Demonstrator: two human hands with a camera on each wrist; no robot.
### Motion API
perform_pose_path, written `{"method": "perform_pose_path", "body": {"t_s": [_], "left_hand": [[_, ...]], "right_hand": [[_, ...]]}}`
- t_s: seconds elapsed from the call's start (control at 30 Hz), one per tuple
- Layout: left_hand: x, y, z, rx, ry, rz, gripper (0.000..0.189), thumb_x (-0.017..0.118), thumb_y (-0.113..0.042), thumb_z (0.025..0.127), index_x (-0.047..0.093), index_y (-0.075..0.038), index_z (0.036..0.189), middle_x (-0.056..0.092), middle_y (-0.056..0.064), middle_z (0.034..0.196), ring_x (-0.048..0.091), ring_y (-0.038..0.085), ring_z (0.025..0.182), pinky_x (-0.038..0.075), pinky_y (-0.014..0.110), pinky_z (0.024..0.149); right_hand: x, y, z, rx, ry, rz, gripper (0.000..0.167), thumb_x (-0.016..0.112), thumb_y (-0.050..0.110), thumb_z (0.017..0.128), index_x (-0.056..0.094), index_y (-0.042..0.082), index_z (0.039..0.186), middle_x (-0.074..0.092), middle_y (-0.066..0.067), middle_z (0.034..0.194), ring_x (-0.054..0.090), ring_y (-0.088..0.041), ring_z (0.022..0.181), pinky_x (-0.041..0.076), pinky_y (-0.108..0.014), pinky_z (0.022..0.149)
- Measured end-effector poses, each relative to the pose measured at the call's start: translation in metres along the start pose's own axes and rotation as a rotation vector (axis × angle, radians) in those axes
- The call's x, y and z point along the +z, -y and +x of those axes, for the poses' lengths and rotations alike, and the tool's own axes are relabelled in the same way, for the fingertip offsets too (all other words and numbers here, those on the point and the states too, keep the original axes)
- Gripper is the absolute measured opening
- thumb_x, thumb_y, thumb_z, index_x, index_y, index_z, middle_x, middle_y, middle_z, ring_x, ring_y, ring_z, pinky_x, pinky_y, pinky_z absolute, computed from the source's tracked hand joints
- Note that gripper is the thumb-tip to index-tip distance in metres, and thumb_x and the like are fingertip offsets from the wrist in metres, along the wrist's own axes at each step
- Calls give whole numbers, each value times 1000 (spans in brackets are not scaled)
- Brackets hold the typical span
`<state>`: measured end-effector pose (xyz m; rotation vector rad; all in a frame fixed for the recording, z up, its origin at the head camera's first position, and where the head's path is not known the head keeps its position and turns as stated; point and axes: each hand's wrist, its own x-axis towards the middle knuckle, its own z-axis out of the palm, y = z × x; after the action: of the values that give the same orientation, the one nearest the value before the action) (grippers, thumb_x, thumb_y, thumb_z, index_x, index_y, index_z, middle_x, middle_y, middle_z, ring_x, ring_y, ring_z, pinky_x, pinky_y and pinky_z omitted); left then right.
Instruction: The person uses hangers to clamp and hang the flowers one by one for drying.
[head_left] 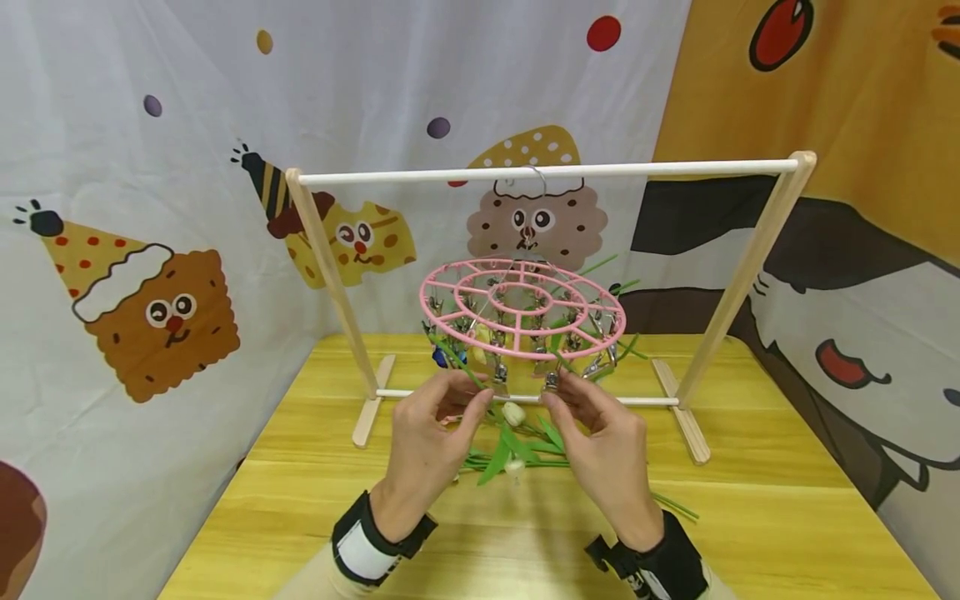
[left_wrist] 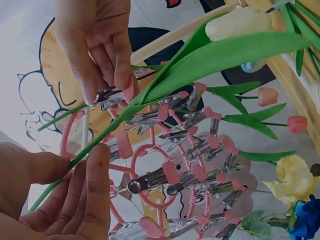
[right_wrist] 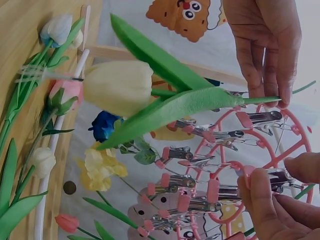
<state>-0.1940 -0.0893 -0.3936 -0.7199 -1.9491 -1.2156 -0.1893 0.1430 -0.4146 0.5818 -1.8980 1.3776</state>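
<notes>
A round pink clip hanger [head_left: 517, 343] hangs by its hook from a white rod, with metal clips all round. My left hand [head_left: 435, 433] pinches the green stem of a white tulip [right_wrist: 117, 85] between thumb and fingers. The bloom points down toward the table, its long leaves spreading beside it. My right hand [head_left: 611, 442] pinches a metal clip [head_left: 551, 381] with pink tips at the hanger's near edge. In the left wrist view the stem [left_wrist: 100, 134] passes close to that clip; whether it lies between the clip's tips, I cannot tell.
A wooden stand [head_left: 761, 250] carries the rod [head_left: 420, 176]. Clipped flowers hang behind: a yellow flower [right_wrist: 100, 167], a blue rose [left_wrist: 304, 220] and pink tulips [left_wrist: 297, 123]. More stems and a white tulip [head_left: 514, 465] lie on the wooden table [head_left: 292, 500].
</notes>
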Motion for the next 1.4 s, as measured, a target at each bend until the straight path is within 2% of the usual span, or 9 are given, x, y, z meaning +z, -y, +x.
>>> {"method": "perform_pose_path", "body": {"t_s": [0.23,0.47,0.67,0.83,0.97,1.2,1.4], "left_hand": [[4,-5,0,-46,27,-84,11,85,-4,107,75,-7,112,84,8,101,87,18,80,71,22,71],[10,-9,0,-87,56,-166,10,82,-5,110,72,-7,111,84,10,104,89,25,84,75,31,74],[13,-10,1,-92,52,-183,10,81,-6,110,71,-7,111,85,11,107,89,26,86,74,29,76],[15,-10,1,-86,44,-176,10,82,-5,110,72,-8,111,85,9,104,88,20,84,73,26,73],[16,-9,2,-77,36,-159,10,82,-7,110,73,-9,112,86,7,101,87,24,82,72,25,71],[17,-9,2,-70,18,-138,10,82,-6,109,73,-8,110,86,7,99,86,22,81,71,24,70],[18,-8,1,-84,17,-152,9,83,-6,109,74,-7,110,87,8,101,87,24,82,72,25,71]], "right_hand": [[0,-1,2,54,-22,-16,37,89,-4,100,83,-2,136,89,-14,107,82,-3,88,68,-14,83],[-1,0,4,93,-5,70,32,85,-7,101,84,-2,133,90,-16,106,85,-2,87,71,-21,77],[0,1,6,126,-17,173,31,82,-11,102,84,-3,131,88,-26,110,86,-5,88,73,-28,77],[1,1,8,132,-57,155,32,85,-12,98,88,-1,128,86,-31,116,87,-1,94,72,-21,79],[2,2,9,152,-88,163,32,86,-14,97,89,-1,126,87,-29,116,86,0,92,71,-18,80],[6,4,9,67,-51,129,31,90,-12,94,89,-2,123,89,-23,109,85,0,92,70,-18,79],[5,3,9,67,-61,153,30,87,-14,95,89,-3,123,88,-25,106,85,-2,86,70,-19,74]]}}
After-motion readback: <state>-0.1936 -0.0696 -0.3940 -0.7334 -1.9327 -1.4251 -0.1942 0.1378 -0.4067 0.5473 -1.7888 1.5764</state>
